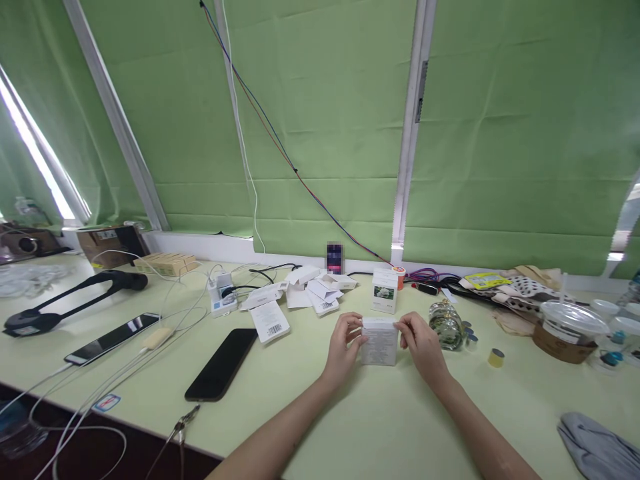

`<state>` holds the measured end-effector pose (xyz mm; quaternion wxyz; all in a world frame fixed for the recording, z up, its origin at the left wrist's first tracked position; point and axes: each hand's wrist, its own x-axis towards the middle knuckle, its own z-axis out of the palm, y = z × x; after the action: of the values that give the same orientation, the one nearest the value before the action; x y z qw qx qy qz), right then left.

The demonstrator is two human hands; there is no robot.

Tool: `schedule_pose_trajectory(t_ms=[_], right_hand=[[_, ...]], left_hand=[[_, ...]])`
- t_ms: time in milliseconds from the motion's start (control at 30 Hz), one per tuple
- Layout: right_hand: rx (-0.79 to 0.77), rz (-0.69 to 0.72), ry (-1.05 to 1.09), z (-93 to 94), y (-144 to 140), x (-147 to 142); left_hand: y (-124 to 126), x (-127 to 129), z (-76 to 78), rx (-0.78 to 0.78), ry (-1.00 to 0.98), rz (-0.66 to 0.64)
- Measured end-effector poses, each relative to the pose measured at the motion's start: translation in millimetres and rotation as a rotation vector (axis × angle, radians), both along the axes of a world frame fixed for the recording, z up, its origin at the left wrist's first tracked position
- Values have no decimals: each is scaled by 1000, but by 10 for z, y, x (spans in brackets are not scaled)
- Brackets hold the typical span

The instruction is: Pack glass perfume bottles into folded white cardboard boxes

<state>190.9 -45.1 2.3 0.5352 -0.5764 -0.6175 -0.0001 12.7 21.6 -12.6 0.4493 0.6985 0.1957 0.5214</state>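
A small white box point(379, 344) with fine print on its near face stands on the pale green table point(380, 427). My left hand point(343, 345) grips its left side and my right hand point(419, 343) grips its right side, fingertips at the top edge. Behind it stands a second white box point(385, 291) with a flower picture. A glass perfume bottle point(446, 325) lies just right of my right hand.
A black phone point(222, 364) lies face down to the left, another phone point(112, 338) on a cable farther left. Flattened white cartons and barcode slips point(300, 297) lie behind. A small yellow cap point(495, 357), plastic cups point(567, 328) and a grey cloth point(597, 444) are on the right.
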Motion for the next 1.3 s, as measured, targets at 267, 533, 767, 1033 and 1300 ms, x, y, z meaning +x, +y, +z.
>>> schedule_pose_trajectory(t_ms=[267,533,767,1033,1300], right_hand=[[73,-30,-111,-48,26,13],[97,29,-192,-43,45,104],[172,-8,-273,-19,30,103],[175,13,-146,-37,51,7],[13,276,-65,56,93,-66]], left_hand=[[24,1,-21,4,17,-7],[-35,-24,-17,229,181,100],[-59,-26,6,350,214,148],[-72,-28,19,334,222,149],[-91,-35,9,305,214,133]])
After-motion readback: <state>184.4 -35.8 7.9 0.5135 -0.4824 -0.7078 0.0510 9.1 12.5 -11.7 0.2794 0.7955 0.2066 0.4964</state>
